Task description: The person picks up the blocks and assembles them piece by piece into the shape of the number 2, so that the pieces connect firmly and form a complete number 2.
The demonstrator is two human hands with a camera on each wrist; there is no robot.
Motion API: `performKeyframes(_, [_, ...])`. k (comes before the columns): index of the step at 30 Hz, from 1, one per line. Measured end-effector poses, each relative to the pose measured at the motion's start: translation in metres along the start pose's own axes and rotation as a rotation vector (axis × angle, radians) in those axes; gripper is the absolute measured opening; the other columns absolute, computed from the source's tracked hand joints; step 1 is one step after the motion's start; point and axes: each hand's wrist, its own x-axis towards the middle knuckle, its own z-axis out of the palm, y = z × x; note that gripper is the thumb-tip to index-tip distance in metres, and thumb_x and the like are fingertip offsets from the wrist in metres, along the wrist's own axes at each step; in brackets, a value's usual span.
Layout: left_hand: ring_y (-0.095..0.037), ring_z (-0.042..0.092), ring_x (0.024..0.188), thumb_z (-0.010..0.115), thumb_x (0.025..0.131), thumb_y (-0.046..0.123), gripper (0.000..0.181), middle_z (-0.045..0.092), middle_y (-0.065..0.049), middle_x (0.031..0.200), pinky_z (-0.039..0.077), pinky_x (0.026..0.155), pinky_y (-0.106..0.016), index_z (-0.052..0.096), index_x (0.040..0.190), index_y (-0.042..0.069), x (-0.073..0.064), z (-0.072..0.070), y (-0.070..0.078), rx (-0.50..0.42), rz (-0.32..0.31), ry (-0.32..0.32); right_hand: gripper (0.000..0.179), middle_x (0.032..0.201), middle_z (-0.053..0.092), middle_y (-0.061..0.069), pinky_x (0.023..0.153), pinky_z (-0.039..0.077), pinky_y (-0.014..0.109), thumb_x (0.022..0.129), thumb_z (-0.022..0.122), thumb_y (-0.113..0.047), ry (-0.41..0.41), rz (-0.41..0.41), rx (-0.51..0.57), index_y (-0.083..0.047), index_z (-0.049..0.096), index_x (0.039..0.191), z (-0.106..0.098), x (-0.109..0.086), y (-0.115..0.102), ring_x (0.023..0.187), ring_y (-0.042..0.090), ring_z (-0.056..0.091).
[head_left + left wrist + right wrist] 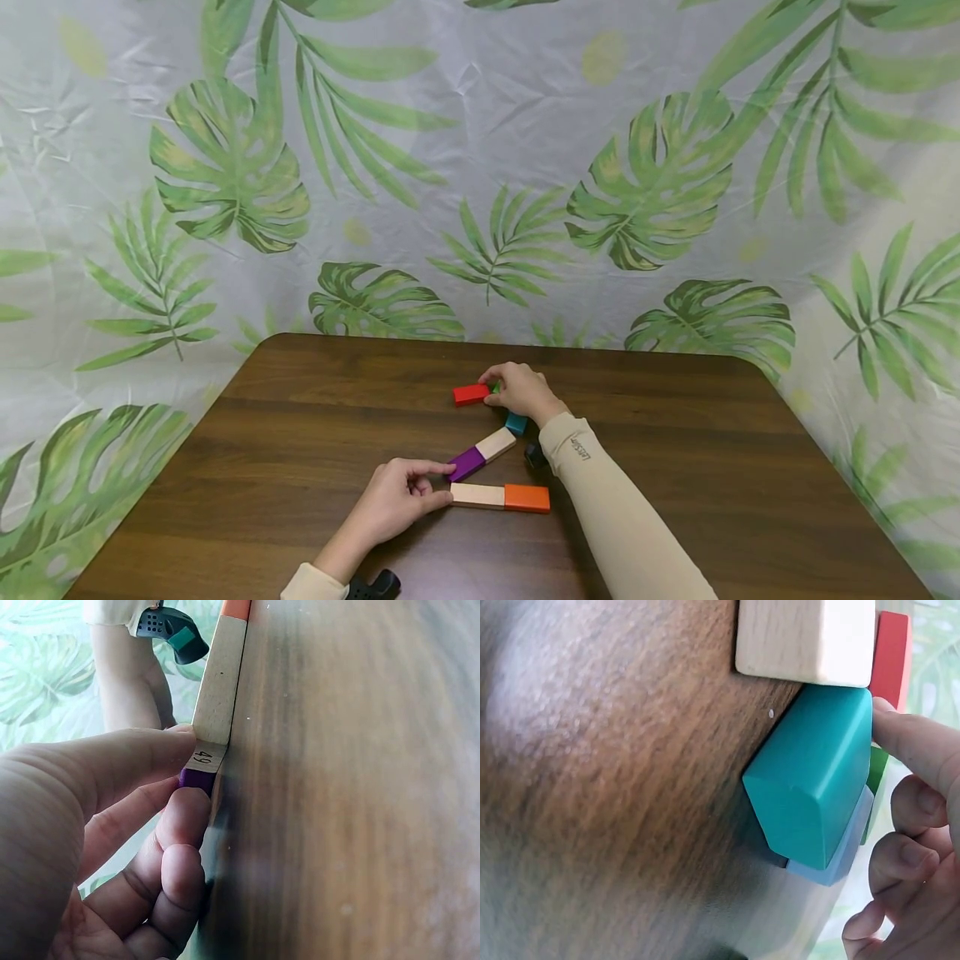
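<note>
My left hand touches the left ends of two wooden blocks, index fingertip at a purple block and thumb at a plain block marked 49. Farther back, my right hand pinches the right end of a red block between thumb and index finger. A green block shows under that hand, mostly hidden in the head view. Below it is a teal block, with a light blue block behind it in the right wrist view.
An orange block lies end to end with the plain block. Another plain block runs from the purple one up to the teal. The dark wooden table ends at a leaf-print curtain. Wrist-worn devices sit by my sleeves.
</note>
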Motion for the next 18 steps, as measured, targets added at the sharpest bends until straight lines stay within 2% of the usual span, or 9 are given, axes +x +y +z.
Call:
performKeyframes(9, [0.001,0.045,0.054,0.091,0.087,0.023,0.03,0.062,0.009,0.065,0.034,0.051,-0.019,0.085,0.116,0.018,-0.0004,-0.0003,0.0004,-0.005,0.005,0.003,0.033,0.091,0.069,0.0,0.088,0.049,0.047,0.099,0.079,-0.024,0.011,-0.011,0.009,-0.022,0.076,0.132,-0.003,-0.0029,0.0005,0.083,0.016,0.061])
performKeyframes(18, [0.002,0.044,0.053,0.091,0.086,0.022,0.03,0.062,0.008,0.064,0.034,0.051,-0.019,0.085,0.115,0.017,-0.0005,0.0006,0.0002,-0.003,0.025,0.012,0.03,0.084,0.066,-0.001,0.077,0.044,0.036,0.101,0.077,-0.026,0.008,0.005,0.023,-0.023,0.076,0.131,-0.0027,-0.0028,0.0025,0.077,0.014,0.059])
